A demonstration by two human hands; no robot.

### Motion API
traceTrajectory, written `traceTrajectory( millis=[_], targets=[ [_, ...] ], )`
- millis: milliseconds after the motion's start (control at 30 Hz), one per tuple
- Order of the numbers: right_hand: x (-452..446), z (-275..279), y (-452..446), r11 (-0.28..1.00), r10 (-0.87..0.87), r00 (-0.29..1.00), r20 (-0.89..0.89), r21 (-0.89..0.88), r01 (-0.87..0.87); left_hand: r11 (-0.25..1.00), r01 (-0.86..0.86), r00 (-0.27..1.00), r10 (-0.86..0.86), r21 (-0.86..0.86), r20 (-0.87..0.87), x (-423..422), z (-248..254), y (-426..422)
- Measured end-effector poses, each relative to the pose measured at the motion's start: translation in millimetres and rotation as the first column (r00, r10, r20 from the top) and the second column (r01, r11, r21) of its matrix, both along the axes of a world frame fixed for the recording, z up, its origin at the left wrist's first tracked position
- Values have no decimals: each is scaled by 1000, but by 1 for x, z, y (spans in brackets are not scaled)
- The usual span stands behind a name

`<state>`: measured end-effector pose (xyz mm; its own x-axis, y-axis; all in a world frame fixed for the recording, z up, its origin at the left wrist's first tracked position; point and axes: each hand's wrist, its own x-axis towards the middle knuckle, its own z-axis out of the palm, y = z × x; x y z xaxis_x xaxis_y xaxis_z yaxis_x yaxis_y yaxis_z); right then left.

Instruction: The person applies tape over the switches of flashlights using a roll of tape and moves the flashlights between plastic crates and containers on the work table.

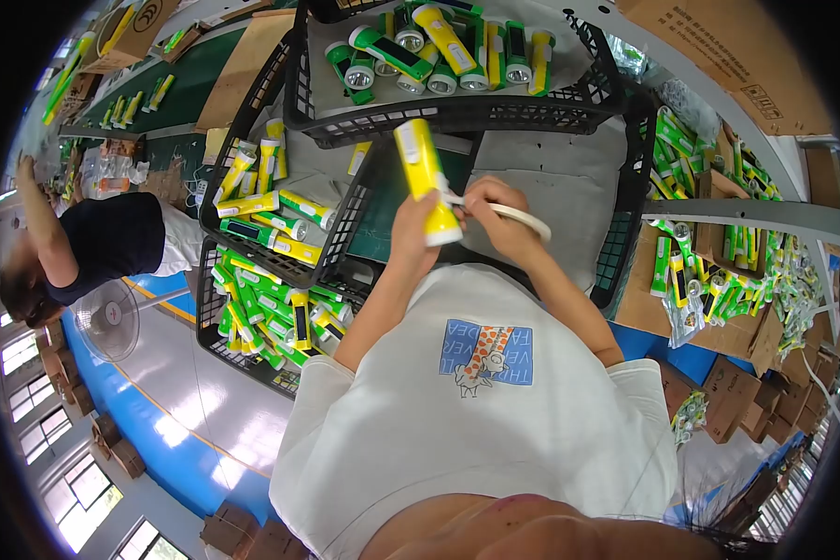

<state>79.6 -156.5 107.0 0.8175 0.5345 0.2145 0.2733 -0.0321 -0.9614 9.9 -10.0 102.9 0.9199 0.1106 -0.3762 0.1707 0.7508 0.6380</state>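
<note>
My left hand (pixel 413 229) is wrapped round the lower part of a yellow flashlight (pixel 418 152), which stands tilted in front of my shirt. Close beside it, my right hand (pixel 500 213) is closed on a thin white roll of tape (pixel 525 220), seen nearly edge-on. A small whitish strip bridges the gap between my right fingers and the flashlight's side; its details are too blurred to tell. Behind my hands lies a black basket with a grey liner (pixel 569 177).
A black crate (pixel 532 114) of yellow and green flashlights stands ahead. More fill a left basket (pixel 331 252) and one below it. Cartons and flashlights crowd the right, by a metal bar (pixel 728 214). Far left are another person (pixel 112 233) and a fan (pixel 107 319).
</note>
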Motion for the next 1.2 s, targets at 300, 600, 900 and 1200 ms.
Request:
traceTrajectory(
  millis=[300, 600, 900, 1200],
  targets=[
    [9, -1, -9, 966, -14, 1000, -24, -259, 8, 773, -306, 952, 262, 555, 161, 134, 17, 127],
    [-9, -36, -67, 856, -513, 758, -403, -172, 487, 84, -643, 721, 403, 761, 564, 106, 8, 129],
    [-50, -32, -37, 733, -492, 864, 107, -484, 478, -119, 393, 622, 765, 912, -168, 54, -206, 352],
    [-50, -38, -6, 821, -209, 978, 23, -539, 189, -392, 385, 923, 171, 836, -345, 13, -153, 344]
  ],
)
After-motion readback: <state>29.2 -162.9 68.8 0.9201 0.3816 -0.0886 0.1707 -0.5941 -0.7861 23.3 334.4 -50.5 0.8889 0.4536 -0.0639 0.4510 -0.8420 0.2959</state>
